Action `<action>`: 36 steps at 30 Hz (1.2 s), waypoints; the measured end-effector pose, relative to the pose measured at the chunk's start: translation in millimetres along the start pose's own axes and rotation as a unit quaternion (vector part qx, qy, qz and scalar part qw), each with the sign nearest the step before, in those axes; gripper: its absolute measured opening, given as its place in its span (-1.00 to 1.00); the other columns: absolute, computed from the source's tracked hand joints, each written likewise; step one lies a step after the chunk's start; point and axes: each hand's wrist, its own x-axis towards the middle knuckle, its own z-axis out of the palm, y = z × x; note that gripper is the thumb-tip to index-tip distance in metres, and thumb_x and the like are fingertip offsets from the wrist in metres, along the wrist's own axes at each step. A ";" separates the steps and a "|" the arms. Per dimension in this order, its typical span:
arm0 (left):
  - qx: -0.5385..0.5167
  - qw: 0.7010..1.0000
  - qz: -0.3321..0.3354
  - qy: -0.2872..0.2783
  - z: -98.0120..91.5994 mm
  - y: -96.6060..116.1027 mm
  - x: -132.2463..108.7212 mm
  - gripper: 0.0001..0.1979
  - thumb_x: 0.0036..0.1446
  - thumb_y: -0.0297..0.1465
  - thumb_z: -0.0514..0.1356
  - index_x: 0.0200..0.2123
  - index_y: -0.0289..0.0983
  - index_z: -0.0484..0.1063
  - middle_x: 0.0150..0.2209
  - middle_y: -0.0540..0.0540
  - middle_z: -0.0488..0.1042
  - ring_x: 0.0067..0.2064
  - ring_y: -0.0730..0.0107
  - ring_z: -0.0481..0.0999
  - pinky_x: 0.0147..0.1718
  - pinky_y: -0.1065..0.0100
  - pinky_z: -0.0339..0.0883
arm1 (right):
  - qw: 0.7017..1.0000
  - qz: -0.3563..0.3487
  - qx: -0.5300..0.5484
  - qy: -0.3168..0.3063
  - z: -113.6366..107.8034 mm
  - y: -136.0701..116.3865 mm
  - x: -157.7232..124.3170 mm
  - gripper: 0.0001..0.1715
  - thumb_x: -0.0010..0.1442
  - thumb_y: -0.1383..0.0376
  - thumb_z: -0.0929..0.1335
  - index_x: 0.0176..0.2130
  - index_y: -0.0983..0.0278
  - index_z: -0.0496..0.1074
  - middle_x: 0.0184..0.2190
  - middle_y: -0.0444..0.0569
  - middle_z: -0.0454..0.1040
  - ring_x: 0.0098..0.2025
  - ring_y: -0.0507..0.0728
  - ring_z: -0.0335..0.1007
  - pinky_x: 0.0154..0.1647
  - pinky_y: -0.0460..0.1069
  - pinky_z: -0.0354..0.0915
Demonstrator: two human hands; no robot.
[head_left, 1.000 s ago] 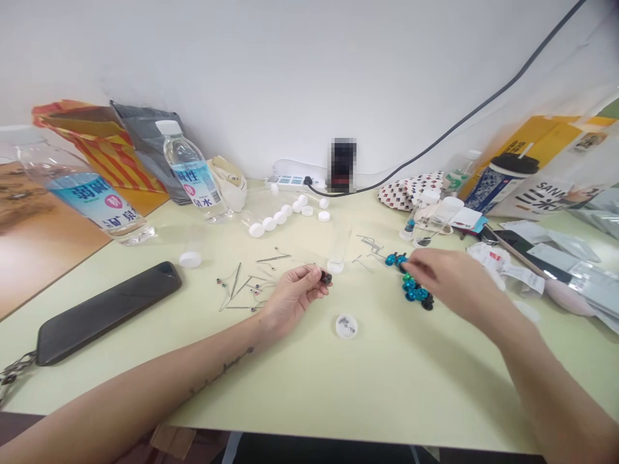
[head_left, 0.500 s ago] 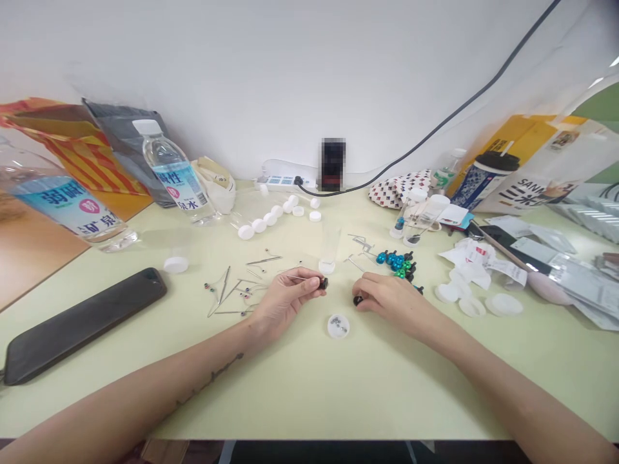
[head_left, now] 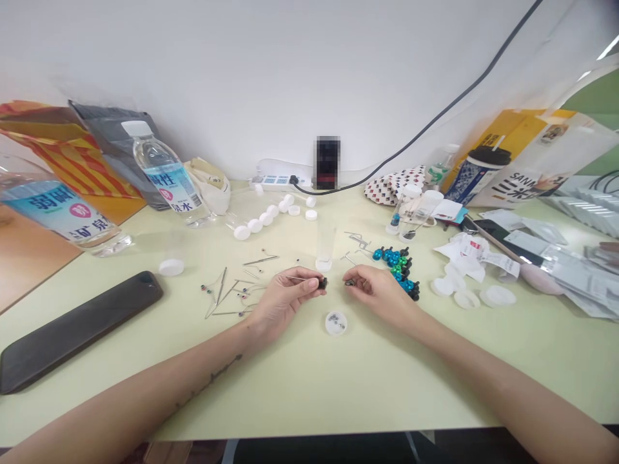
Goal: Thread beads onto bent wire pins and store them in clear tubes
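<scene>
"Right hand (head_left: 382, 293) has shifted toward the left hand (head_left: 283, 303) since last look, fingers (head_left: 360, 276) pinching a small dark piece (head_left: 349, 282)."

"And the pin (head_left: 300, 278)?"

"Gripped in left fingertips (head_left: 309, 284), long axis near level, bare tip pointing left, black bead (head_left: 322, 282) end right, near that piece, over the table (head_left: 309, 386)."

White wall (head_left: 271, 77) behind a pale green desk (head_left: 367, 393)

Right hand (head_left: 380, 291) moved toward left hand (head_left: 285, 298), small dark piece (head_left: 349, 282) carried along
</scene>
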 end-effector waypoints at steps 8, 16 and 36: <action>0.000 1.000 -0.007 -0.001 -2.7 -1.2 1.9 -0.89 -0.02 -0.47 0.35 -0.36 -0.33 0.54 -0.34 -0.07 0.58 -0.35 0.50 0.53 -0.28 0.49 0.39 | 0.996 -0.026 0.086 0.018 15.3 -5.0 6.1 -0.87 0.13 0.25 0.38 -0.28 0.25 0.44 -0.45 -0.17 0.40 -0.45 0.00 0.25 -0.43 -0.10 0.17; 0.033 0.999 -0.004 0.012 0.0 -0.7 2.8 -0.85 -0.03 -0.47 0.37 -0.32 -0.31 0.54 -0.38 -0.02 0.57 -0.30 0.46 0.55 -0.18 0.47 0.37 | 0.995 -0.083 0.049 0.020 16.4 -2.4 9.4 -0.94 0.18 0.37 0.35 -0.36 0.26 0.40 -0.39 -0.14 0.38 -0.34 0.01 0.30 -0.30 -0.09 0.19; 0.113 0.994 0.013 0.009 -9.1 0.3 8.6 -0.81 -0.01 -0.39 0.35 -0.27 -0.29 0.54 -0.22 -0.09 0.56 -0.19 0.38 0.52 -0.04 0.32 0.31 | 0.986 -0.167 -0.007 0.026 14.0 7.1 8.0 -0.91 0.25 0.36 0.29 -0.21 0.24 0.38 -0.24 -0.03 0.42 -0.23 0.07 0.37 -0.19 -0.01 0.31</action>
